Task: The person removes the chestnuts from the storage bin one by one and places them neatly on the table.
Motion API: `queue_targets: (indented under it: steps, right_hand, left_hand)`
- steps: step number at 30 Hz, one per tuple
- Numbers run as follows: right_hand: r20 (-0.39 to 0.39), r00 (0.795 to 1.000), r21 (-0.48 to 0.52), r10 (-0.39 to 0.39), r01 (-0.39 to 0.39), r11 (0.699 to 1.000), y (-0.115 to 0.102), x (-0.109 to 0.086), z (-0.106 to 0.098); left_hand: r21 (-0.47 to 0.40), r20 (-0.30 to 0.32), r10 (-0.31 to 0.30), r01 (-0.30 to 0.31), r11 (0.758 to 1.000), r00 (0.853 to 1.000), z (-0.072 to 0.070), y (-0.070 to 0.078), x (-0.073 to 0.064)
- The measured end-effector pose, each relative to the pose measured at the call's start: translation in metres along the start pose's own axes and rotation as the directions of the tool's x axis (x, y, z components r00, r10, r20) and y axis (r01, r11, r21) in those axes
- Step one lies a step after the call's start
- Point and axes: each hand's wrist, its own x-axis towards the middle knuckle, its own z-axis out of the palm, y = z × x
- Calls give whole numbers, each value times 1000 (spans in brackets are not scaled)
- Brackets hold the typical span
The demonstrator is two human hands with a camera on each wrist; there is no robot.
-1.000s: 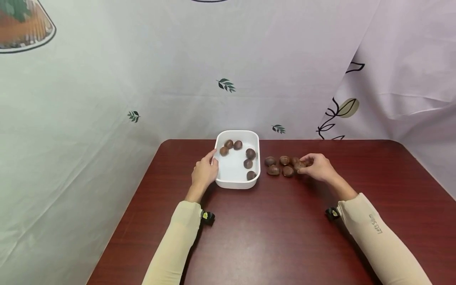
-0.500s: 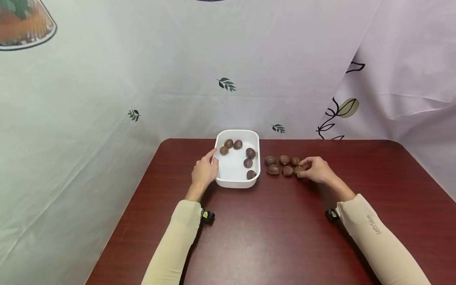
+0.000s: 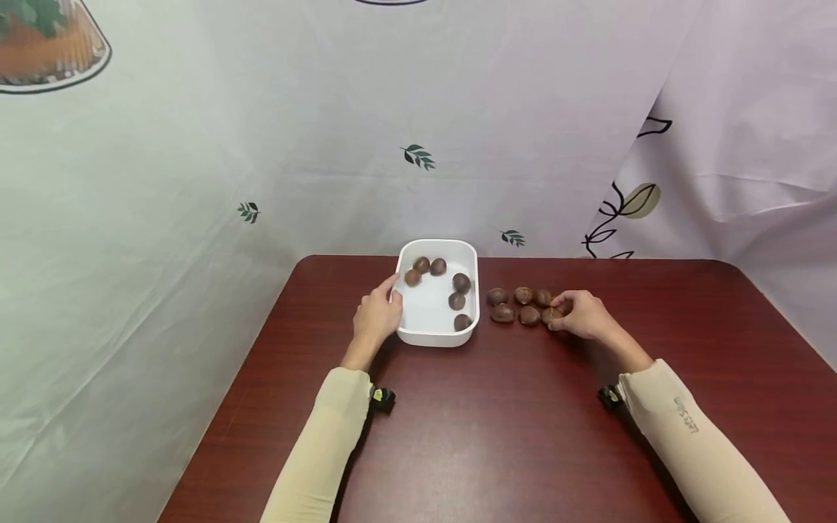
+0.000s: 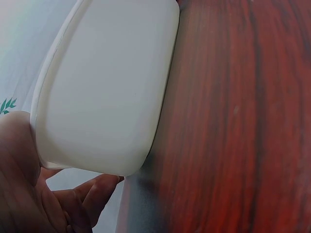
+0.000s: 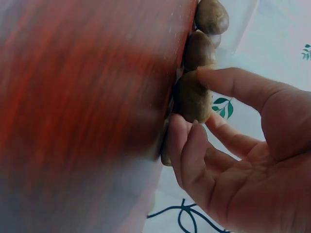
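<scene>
- Frame center: left hand (image 3: pixel 377 314) grips white container (image 3: pixel 434 339); its six chestnuts (image 3: pixel 461 283) are unchanged, none added.
- Right of center: right hand (image 3: pixel 584 315) pinches another chestnut (image 5: pixel 193 99), barely shifted.

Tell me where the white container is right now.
In the head view, the white container sits near the far edge of the table, with the left hand touching its left side and loose chestnuts just to its right.
</scene>
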Motion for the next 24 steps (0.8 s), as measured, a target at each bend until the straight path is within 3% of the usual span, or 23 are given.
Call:
queue_targets:
  steps: [4,11,17,24]
  right_hand:
    - [-32,999,-21,7,-8,1000,-5,-4,-1]
    - [-118,993,-74,7,-15,997,-34,-11,-2]
    - [-107,991,-12,-77,76,997,-60,-6,15]
    - [-176,967,100,-183,202,974,-91,2,43]
  left_hand:
    - [0,3,3,-3,1000,1000,0,0,0]
    - [-6,-4,2,-2,1000,1000,0,-1,0]
    - [-2,2,3,-3,1000,1000,0,-2,0]
    - [0,2,3,-3,1000,1000,2,-1,2]
